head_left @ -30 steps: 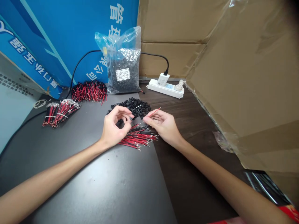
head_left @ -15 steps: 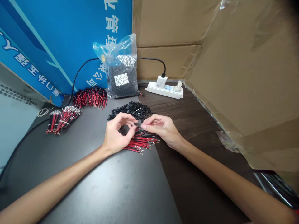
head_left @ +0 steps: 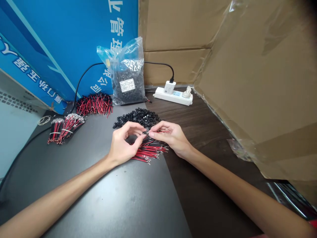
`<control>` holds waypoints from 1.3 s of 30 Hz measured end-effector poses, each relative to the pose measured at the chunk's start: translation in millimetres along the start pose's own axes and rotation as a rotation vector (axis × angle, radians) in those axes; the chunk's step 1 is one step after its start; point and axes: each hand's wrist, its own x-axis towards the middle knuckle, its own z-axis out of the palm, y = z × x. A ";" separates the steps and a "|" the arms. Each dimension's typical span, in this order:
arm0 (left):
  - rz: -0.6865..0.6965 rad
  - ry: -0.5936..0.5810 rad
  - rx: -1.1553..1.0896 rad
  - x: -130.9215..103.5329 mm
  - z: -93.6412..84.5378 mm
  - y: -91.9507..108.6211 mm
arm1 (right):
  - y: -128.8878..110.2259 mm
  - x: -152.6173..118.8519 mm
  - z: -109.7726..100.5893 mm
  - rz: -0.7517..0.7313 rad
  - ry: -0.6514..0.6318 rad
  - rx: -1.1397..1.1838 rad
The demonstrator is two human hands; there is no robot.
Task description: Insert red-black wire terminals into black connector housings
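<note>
My left hand (head_left: 126, 142) pinches a small black connector (head_left: 145, 132) between thumb and fingers. Facing it, my right hand (head_left: 172, 136) is closed on a thin red wire (head_left: 164, 132), whose metal end meets the connector; whether it sits inside is too small to tell. Beneath both hands lie loose red and black wires (head_left: 151, 151) with metal tips. Just behind the hands is a pile of black connectors (head_left: 138, 116).
A clear bag of black parts (head_left: 128, 84) stands behind the pile. Bundled wires (head_left: 66, 127) and a heap of red-black wires (head_left: 94, 105) lie left. A white power strip (head_left: 173, 96) sits back right, beside cardboard walls (head_left: 247, 82).
The fingertips of both hands have drawn slightly closer, and the wire's metal end is nearer the black connector. The whole view has shifted slightly.
</note>
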 end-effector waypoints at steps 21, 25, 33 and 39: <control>-0.014 0.003 0.038 -0.1 1.0 -1.2 | -2.4 -0.3 2.6 0.055 0.027 0.057; -0.028 0.017 0.018 0.1 1.3 -1.5 | -1.8 -0.1 1.9 0.050 0.030 0.044; 0.017 0.009 0.100 1.8 -0.1 1.2 | -3.9 -0.2 0.9 0.052 0.019 0.020; 0.035 0.018 0.120 2.2 0.4 1.3 | -0.1 0.0 1.3 0.060 0.017 0.046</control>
